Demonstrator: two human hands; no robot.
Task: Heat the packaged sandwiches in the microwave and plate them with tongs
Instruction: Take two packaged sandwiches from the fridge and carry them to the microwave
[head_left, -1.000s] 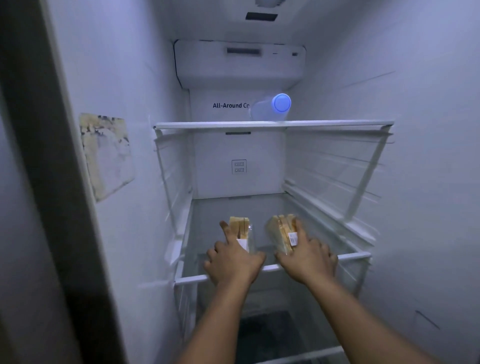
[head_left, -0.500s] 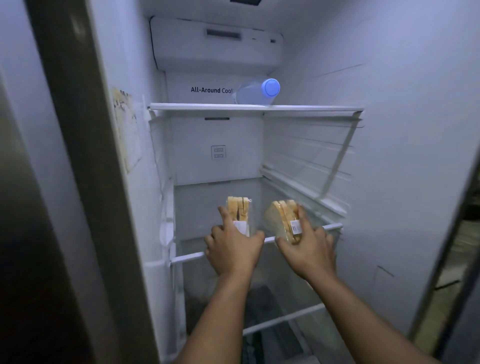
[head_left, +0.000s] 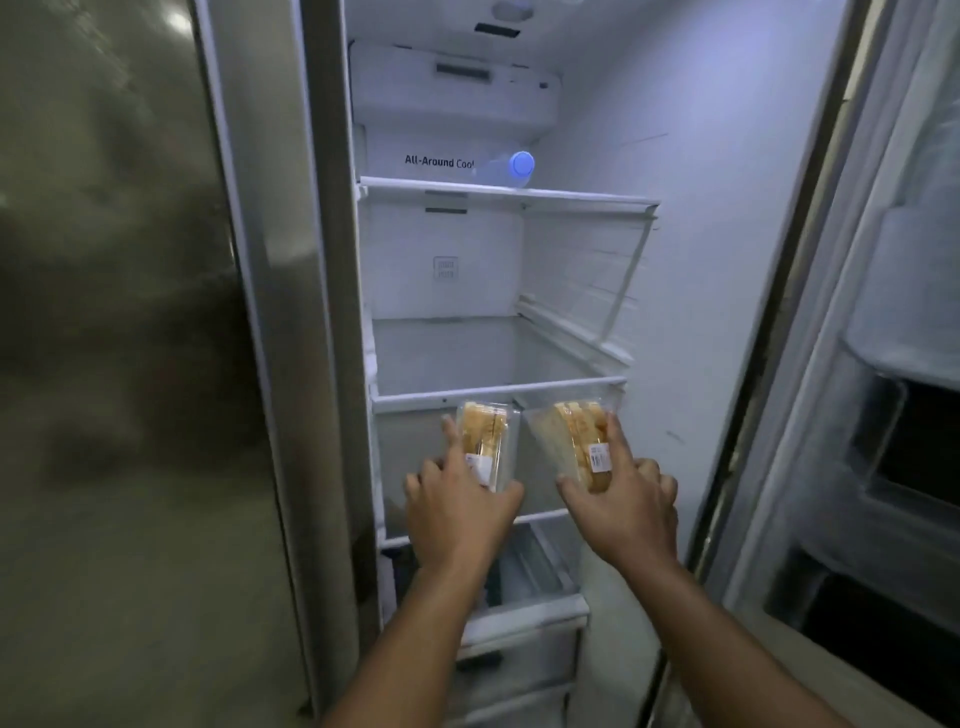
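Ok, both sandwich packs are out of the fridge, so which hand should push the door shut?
Right, probably. The right hand grips its sandwich pack on the side where the open door stands. The left hand, holding the other pack, would have to cross over.

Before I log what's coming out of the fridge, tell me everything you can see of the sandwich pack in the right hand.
The right sandwich pack is a clear plastic wedge holding pale, yellowish bread slices, their cut edges showing. A small white printed label sits on its lower right side. The right hand grips it from below and the side, fingers curled around it. It is tilted, held in the air in front of the fridge's middle shelf, apart from the other pack.
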